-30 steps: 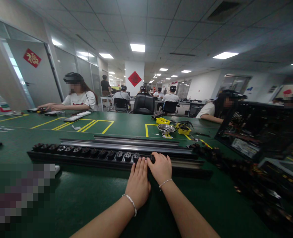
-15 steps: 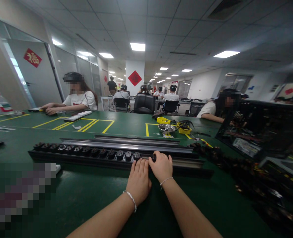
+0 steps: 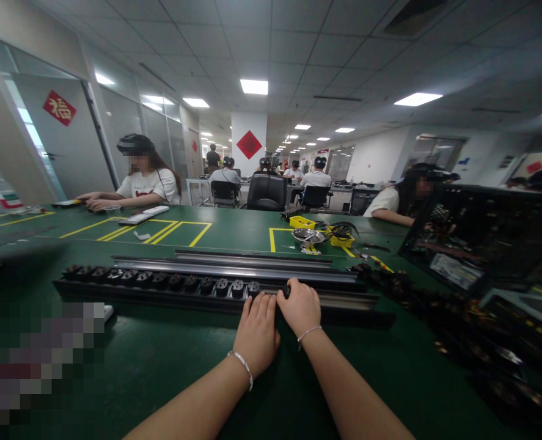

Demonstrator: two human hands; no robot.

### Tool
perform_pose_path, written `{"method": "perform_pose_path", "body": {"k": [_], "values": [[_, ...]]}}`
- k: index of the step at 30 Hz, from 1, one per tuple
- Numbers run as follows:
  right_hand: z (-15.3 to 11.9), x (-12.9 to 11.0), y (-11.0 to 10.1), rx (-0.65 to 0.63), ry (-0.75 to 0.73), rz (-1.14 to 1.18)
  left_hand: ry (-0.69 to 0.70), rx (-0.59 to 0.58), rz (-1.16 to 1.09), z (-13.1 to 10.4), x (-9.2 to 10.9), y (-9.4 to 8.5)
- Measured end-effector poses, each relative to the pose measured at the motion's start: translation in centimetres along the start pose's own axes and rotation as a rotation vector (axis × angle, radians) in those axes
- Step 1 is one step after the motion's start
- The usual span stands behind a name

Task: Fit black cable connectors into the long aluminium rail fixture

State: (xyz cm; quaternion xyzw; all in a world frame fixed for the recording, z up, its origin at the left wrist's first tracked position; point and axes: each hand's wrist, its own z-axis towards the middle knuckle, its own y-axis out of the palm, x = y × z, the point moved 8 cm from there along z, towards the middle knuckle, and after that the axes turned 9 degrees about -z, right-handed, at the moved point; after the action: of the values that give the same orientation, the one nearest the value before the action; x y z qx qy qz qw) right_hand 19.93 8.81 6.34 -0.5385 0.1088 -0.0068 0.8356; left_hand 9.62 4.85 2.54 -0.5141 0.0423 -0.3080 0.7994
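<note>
A long black metal channel [image 3: 161,295] lies across the table in front of me, with a row of round black socket modules [image 3: 190,283] seated along its left and middle part. My left hand [image 3: 256,333] grips the channel's near wall by the last socket, fingers stretched together over it. Just to its right, my right hand [image 3: 302,307] is closed on a black socket module [image 3: 286,291], mostly covered by the fingers, at the channel. Right of this hand, the channel's bare inside [image 3: 344,299] shows.
Silvery-black rails [image 3: 234,267] lie behind the channel. Dark loose parts [image 3: 403,287] heap on the right, near an open computer case [image 3: 481,238]. A metal bowl [image 3: 308,236] and yellow bins [image 3: 302,222] stand farther back. Co-workers sit left [image 3: 145,180] and right [image 3: 390,205].
My hands hold nearly the same place; the right has shifted very slightly right. A dark blur now shows over the table's left side.
</note>
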Motion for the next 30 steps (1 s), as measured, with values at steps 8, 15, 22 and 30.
{"method": "perform_pose_path", "body": {"k": [8, 15, 22, 30], "values": [[0.2, 0.7, 0.0, 0.0, -0.008, -0.029, -0.001, 0.001, -0.005, 0.1, 0.0, -0.1], [0.1, 0.6, 0.0, -0.002, -0.015, -0.024, -0.005, 0.023, -0.015, 0.1, 0.1, -0.2], [0.1, 1.1, 0.0, 0.03, -0.014, -0.041, -0.014, -0.003, -0.015, 0.1, 0.0, -0.2], [0.2, 1.9, 0.0, 0.033, 0.012, -0.073, -0.014, -0.007, -0.02, 0.2, 0.1, -0.3]]}}
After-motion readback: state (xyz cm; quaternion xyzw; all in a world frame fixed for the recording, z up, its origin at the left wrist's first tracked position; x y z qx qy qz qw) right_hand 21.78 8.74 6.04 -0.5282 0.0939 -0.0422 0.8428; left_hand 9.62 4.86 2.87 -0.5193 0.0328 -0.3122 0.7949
